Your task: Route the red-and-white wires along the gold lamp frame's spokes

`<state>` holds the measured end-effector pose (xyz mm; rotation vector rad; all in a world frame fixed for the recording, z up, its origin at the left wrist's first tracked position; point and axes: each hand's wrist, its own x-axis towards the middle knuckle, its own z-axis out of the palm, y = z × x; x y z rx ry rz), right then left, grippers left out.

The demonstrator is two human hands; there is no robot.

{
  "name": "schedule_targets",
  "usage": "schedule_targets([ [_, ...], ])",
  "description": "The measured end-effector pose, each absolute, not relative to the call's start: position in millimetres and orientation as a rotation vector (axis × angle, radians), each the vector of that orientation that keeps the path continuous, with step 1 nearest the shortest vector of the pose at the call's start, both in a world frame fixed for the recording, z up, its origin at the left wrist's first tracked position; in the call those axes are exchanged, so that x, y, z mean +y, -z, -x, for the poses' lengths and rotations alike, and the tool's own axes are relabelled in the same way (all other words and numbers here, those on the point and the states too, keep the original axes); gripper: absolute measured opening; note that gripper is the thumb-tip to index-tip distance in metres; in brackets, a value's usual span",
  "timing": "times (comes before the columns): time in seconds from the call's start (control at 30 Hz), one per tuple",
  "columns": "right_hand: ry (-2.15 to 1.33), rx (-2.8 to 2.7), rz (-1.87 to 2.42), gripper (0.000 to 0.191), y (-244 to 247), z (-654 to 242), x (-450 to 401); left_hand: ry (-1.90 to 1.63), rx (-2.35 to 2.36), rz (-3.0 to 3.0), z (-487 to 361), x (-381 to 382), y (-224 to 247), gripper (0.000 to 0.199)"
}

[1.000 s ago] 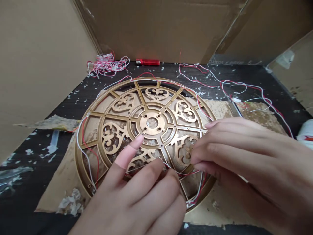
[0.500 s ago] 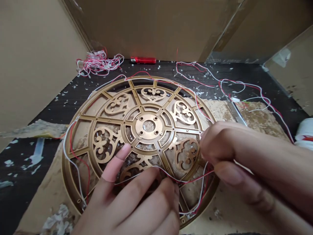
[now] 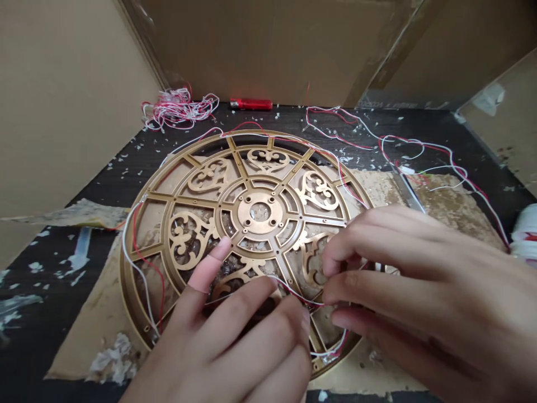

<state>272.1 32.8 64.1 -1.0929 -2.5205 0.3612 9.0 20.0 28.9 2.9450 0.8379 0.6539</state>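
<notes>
A round bronze-coloured openwork frame [image 3: 259,225], with scrollwork hearts and spokes, lies flat before me. A twisted red and white wire [image 3: 293,295] crosses its near right part between my hands. My left hand [image 3: 247,341] rests on the near side of the frame, little finger stretched out and the other fingers curled over the wire; its thumb is hidden. My right hand [image 3: 403,291] is over the frame's right edge, fingers and thumb closed around the wire's other end, the tips partly hidden. More wire runs along the rim, with pale blobs at some spots.
Tangled red and white wire [image 3: 180,109] lies at the back left, beside a red lighter [image 3: 251,104]. Loose wire [image 3: 444,148] trails at the right, near a white container [image 3: 526,232]. Stained cardboard [image 3: 88,336] lies beneath the frame; cardboard walls [image 3: 268,50] stand behind. White scraps litter the dark table.
My right hand has shifted left and opened out from a tight pinch, its fingers now on the wire nearer my left hand. The view has shifted slightly; my left hand stays on the frame.
</notes>
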Motion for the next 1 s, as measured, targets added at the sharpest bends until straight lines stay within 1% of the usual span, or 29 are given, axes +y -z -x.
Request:
schedule_targets([
  [0.07,-0.423,-2.463,1.078,0.034,-60,-269,29,-0.695,0.864,-2.93,-7,18,-27,0.013],
  [0.13,-0.458,-2.437,1.067,0.031,-58,-268,26,-0.811,0.9,-2.888,-6,16,-23,0.009],
  [0.2,-0.456,-2.47,1.064,0.029,-58,-268,24,-0.948,0.956,-2.81,-7,13,-20,0.014],
  [0.27,-0.437,-2.508,1.047,0.03,-58,-267,24,-1.003,0.995,-2.751,-9,11,-17,0.02],
  [0.4,-0.439,-2.455,1.015,0.04,-55,-261,29,-0.98,0.995,-2.77,-12,11,-14,0.024],
  [0.5,-0.375,-2.409,1.024,0.045,-53,-259,33,-1.041,0.962,-2.778,-10,12,-14,0.026],
  [0.57,-0.339,-2.466,1.041,0.042,-54,-260,33,-1.04,0.956,-2.784,-7,12,-14,0.024],
  [0.7,-0.383,-2.476,1.086,0.029,-54,-266,31,-0.985,0.946,-2.796,-5,12,-14,0.022],
  [0.87,-0.387,-2.486,1.094,0.035,-55,-271,30,-1.0,0.952,-2.769,-9,12,-16,0.019],
  [1.0,-0.36,-2.497,1.127,0.028,-59,-277,32,-0.992,1.003,-2.74,-10,10,-17,0.019],
])
